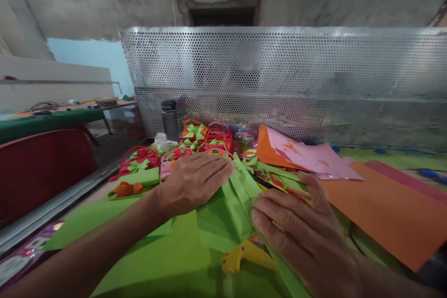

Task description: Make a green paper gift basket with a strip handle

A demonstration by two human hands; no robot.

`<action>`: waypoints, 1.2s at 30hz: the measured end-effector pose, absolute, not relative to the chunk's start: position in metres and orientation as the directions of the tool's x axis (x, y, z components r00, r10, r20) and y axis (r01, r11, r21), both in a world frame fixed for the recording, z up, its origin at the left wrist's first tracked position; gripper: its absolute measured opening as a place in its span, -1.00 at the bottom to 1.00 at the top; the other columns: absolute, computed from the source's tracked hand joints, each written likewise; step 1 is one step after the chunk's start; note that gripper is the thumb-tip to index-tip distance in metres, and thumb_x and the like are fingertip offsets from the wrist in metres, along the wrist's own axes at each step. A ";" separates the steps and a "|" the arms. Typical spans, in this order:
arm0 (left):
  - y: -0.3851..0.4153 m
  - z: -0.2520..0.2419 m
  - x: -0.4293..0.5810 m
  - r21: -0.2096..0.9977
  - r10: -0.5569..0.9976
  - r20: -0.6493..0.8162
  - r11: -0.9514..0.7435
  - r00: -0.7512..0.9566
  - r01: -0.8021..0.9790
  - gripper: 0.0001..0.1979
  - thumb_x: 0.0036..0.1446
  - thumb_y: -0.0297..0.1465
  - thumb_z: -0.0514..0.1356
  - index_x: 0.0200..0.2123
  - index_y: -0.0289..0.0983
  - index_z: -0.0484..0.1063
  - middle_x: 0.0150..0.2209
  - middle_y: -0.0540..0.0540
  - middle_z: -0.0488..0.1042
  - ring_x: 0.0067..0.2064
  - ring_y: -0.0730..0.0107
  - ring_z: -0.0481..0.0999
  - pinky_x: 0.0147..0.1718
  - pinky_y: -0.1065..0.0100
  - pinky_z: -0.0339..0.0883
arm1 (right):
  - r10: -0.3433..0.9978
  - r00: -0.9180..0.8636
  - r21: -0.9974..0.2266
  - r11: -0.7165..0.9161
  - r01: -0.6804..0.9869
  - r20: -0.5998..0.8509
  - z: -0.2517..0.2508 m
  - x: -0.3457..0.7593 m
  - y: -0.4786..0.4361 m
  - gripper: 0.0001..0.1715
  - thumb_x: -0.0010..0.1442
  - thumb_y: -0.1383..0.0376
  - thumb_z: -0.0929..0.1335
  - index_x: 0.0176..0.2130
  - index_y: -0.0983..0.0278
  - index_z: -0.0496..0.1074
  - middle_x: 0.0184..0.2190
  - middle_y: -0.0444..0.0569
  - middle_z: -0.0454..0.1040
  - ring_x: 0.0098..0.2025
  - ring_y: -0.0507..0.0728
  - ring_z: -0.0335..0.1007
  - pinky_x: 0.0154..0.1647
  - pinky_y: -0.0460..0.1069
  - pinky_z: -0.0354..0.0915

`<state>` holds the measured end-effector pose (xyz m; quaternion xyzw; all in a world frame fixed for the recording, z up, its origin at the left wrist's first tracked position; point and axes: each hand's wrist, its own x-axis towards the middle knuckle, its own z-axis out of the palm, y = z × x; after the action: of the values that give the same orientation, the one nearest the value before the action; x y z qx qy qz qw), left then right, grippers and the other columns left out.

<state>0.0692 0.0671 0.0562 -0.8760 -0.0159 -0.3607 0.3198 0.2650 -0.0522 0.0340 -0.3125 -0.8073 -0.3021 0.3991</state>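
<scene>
A folded light-green felt piece (pixel 240 195) is held between my two hands, tilted above the table with layered flaps showing. My left hand (pixel 199 177) is closed at its far left edge, fingers together over the top and thumb hidden. On the near right side my right hand (pixel 296 228) grips the same felt with bent fingers, one finger pointing away from the rest. Just below the felt is a yellow hot glue gun (pixel 247 256) with a pale glue stick protruding toward me; part of it is hidden by my right hand.
Small red, pink and green felt bags with bows (pixel 195 139) crowd the back beside a grey bottle (pixel 169 118). Orange sheets (pixel 387 200) and pink sheets (pixel 310 151) lie right. A perforated metal panel (pixel 279 70) stands behind; a red chair (pixel 45 167) is left.
</scene>
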 end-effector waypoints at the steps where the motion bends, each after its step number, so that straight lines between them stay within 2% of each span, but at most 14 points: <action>1: 0.066 0.056 0.070 -0.550 -0.205 0.643 -0.794 0.738 0.259 -0.77 0.18 -0.54 0.00 -0.15 -0.46 0.37 -0.23 -0.24 0.55 -0.20 0.22 0.53 -0.26 0.18 0.47 | 0.259 -0.476 0.235 0.618 0.751 0.841 0.033 0.264 -0.052 -0.72 0.28 0.35 0.19 -0.30 0.33 0.45 -0.32 -0.10 0.57 -0.20 0.04 0.44 0.22 0.20 -0.19; 12: 0.064 0.057 0.072 -0.516 -0.188 0.656 -0.819 0.731 0.252 -0.78 0.19 -0.52 -0.01 -0.19 -0.42 0.39 -0.25 -0.24 0.55 -0.23 0.23 0.53 -0.27 0.19 0.47 | 0.254 -0.459 0.224 0.616 0.755 0.851 0.032 0.263 -0.053 -0.85 0.22 0.36 0.27 -0.33 0.31 0.43 -0.35 -0.13 0.57 -0.22 0.01 0.45 0.23 0.19 -0.19; 19: 0.059 0.056 0.074 -0.555 -0.204 0.668 -0.777 0.715 0.298 -0.81 0.16 -0.54 0.01 -0.23 -0.42 0.40 -0.28 -0.24 0.56 -0.25 0.22 0.55 -0.30 0.20 0.48 | 0.267 -0.439 0.183 0.640 0.746 0.858 0.029 0.265 -0.054 -0.77 0.24 0.37 0.23 -0.31 0.33 0.46 -0.32 -0.08 0.56 -0.18 0.07 0.43 0.20 0.24 -0.17; 23: 0.059 0.057 0.074 -0.554 -0.227 0.681 -0.782 0.697 0.287 -0.83 0.15 -0.56 0.03 -0.24 -0.44 0.39 -0.30 -0.27 0.56 -0.27 0.21 0.56 -0.33 0.20 0.49 | 0.292 -0.394 0.153 0.601 0.784 0.871 0.032 0.268 -0.052 -0.68 0.27 0.37 0.17 -0.32 0.33 0.47 -0.39 -0.08 0.54 -0.21 0.05 0.42 0.18 0.20 -0.14; 28: 0.057 0.059 0.076 -0.582 -0.233 0.654 -0.762 0.719 0.283 -0.83 0.14 -0.57 0.02 -0.27 -0.47 0.39 -0.33 -0.29 0.56 -0.29 0.19 0.56 -0.35 0.20 0.49 | 0.259 -0.435 0.219 0.584 0.782 0.862 0.035 0.267 -0.050 -0.65 0.27 0.40 0.16 -0.37 0.30 0.48 -0.41 -0.12 0.53 -0.24 0.03 0.42 0.20 0.17 -0.13; 32: 0.055 0.059 0.078 -0.579 -0.210 0.653 -0.758 0.728 0.301 -0.84 0.14 -0.57 0.02 -0.30 -0.44 0.39 -0.34 -0.27 0.57 -0.29 0.21 0.56 -0.35 0.21 0.50 | 0.274 -0.424 0.204 0.580 0.789 0.863 0.035 0.264 -0.051 -0.65 0.27 0.41 0.17 -0.38 0.27 0.47 -0.40 -0.18 0.54 -0.26 0.00 0.43 0.23 0.15 -0.16; 36: 0.053 0.059 0.077 -0.572 -0.198 0.653 -0.762 0.731 0.304 -0.82 0.15 -0.57 0.01 -0.24 -0.45 0.39 -0.35 -0.24 0.57 -0.29 0.23 0.56 -0.35 0.22 0.50 | 0.261 -0.442 0.230 0.574 0.786 0.858 0.034 0.263 -0.051 -0.67 0.25 0.42 0.18 -0.36 0.27 0.48 -0.38 -0.18 0.56 -0.27 0.02 0.44 0.24 0.20 -0.17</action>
<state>0.0774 0.0535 0.0585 -0.8645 -0.0305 -0.3655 0.3436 0.2635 -0.0512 0.0341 -0.3327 -0.7867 -0.3196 0.4101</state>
